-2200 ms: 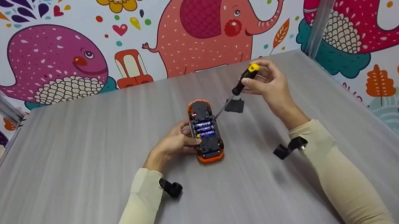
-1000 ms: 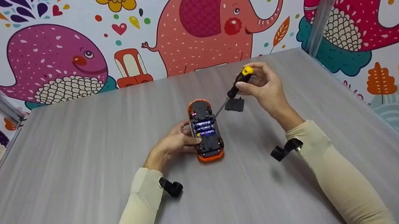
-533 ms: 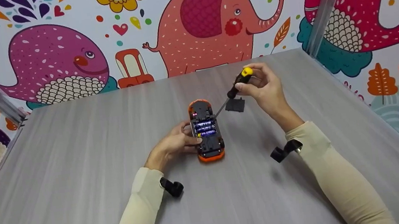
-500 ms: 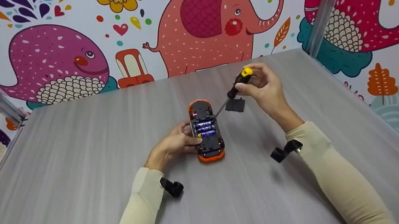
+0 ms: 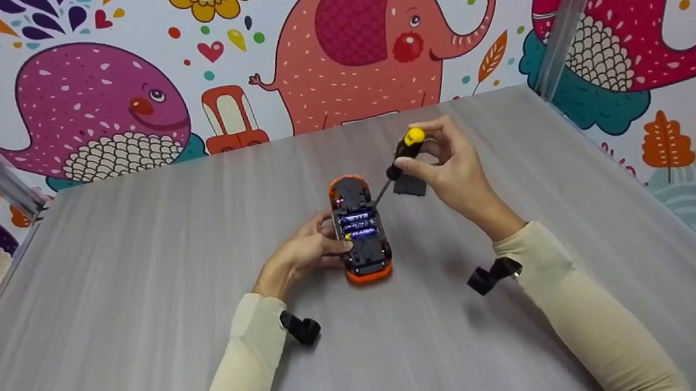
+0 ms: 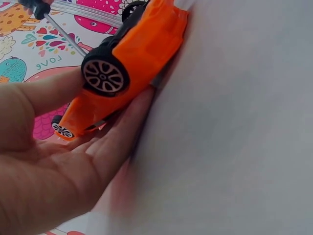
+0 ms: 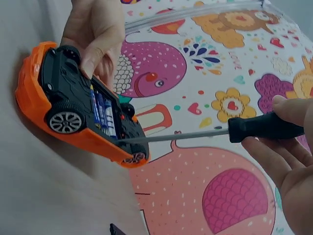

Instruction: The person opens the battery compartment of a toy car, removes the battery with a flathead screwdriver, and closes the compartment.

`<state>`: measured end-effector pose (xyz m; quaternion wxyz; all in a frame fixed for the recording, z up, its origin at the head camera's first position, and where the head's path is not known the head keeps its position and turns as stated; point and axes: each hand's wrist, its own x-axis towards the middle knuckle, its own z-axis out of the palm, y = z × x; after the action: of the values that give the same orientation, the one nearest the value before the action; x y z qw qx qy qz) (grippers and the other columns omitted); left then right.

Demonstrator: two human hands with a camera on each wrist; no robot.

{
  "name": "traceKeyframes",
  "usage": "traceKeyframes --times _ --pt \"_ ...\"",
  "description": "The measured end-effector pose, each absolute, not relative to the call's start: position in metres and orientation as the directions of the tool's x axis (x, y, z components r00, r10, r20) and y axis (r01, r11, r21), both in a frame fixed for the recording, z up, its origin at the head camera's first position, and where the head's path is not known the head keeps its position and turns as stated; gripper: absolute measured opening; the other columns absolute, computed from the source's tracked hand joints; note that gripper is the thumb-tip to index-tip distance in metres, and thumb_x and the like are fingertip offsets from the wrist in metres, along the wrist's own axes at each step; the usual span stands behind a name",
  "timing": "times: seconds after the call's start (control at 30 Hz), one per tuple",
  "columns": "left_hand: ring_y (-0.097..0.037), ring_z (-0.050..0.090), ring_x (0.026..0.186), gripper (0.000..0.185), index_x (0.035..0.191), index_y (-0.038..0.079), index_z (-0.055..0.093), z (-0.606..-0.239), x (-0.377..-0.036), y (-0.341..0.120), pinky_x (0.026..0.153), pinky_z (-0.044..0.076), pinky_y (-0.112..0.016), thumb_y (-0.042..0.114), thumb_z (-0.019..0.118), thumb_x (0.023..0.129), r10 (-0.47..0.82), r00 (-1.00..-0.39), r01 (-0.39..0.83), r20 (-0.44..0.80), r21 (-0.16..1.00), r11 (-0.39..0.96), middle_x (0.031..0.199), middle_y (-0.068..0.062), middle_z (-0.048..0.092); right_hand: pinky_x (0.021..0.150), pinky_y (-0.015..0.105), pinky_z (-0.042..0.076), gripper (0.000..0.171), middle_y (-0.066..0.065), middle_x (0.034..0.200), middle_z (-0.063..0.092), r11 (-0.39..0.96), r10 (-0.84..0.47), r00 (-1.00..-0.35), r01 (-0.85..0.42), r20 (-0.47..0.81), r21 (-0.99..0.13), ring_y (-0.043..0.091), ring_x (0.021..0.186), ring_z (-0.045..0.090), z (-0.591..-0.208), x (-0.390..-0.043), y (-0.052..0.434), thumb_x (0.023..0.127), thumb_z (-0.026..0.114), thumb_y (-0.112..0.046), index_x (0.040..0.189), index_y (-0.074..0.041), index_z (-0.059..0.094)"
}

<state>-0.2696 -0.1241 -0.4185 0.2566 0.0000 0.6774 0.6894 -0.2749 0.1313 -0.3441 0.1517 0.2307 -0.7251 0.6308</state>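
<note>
An orange toy car (image 5: 367,256) is held belly-up by my left hand (image 5: 304,247), thumb on the underside and fingers beneath the body. Its battery bay lies uncovered, with several blue batteries (image 7: 101,111) side by side in it. My right hand (image 5: 455,172) grips the black and yellow handle of a screwdriver (image 5: 404,152). The screwdriver's tip meets the edge of the battery bay at the car's right side, seen closer in the right wrist view. In the left wrist view the car's wheel (image 6: 103,76) hides that tip.
A dark battery cover (image 5: 410,186) lies on the grey table (image 5: 163,258) right of the car, partly hidden by the right hand. Behind stands a wall (image 5: 362,41) printed with cartoon animals. A black camera mount sits at each wrist.
My right hand has moved left and slightly nearer with the screwdriver, whose handle now stands more upright. The tip stays at the bay's edge. My left hand and the car hold still.
</note>
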Motion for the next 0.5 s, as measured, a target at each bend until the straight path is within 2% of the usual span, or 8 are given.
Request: traceKeyframes --times 0.2,0.5 --pt "-0.028 0.066 0.113 0.081 0.155 0.009 0.025 -0.418 -0.269 -0.124 0.092 0.059 -0.042 -0.013 0.063 0.087 0.352 -0.866 -0.363 -0.355 0.931 0.047 0.149 -0.019 0.048 0.084 0.026 0.061 0.046 0.011 0.114 0.064 0.101 -0.16 -0.831 -0.55 0.532 -0.829 0.019 0.105 0.069 -0.344 -0.273 0.129 0.086 0.078 -0.006 0.125 -0.004 0.052" --pt "-0.028 0.064 0.115 0.079 0.154 0.009 0.026 -0.419 -0.269 -0.125 0.091 0.059 -0.041 -0.012 0.062 0.088 0.366 -0.862 -0.359 -0.35 0.932 0.047 0.151 -0.017 0.046 0.081 0.032 0.063 0.043 0.01 0.112 0.064 0.024 -0.105 -0.868 -0.489 0.485 -0.872 0.022 0.103 0.07 -0.346 -0.282 0.138 0.088 0.075 -0.002 0.124 -0.005 0.051"
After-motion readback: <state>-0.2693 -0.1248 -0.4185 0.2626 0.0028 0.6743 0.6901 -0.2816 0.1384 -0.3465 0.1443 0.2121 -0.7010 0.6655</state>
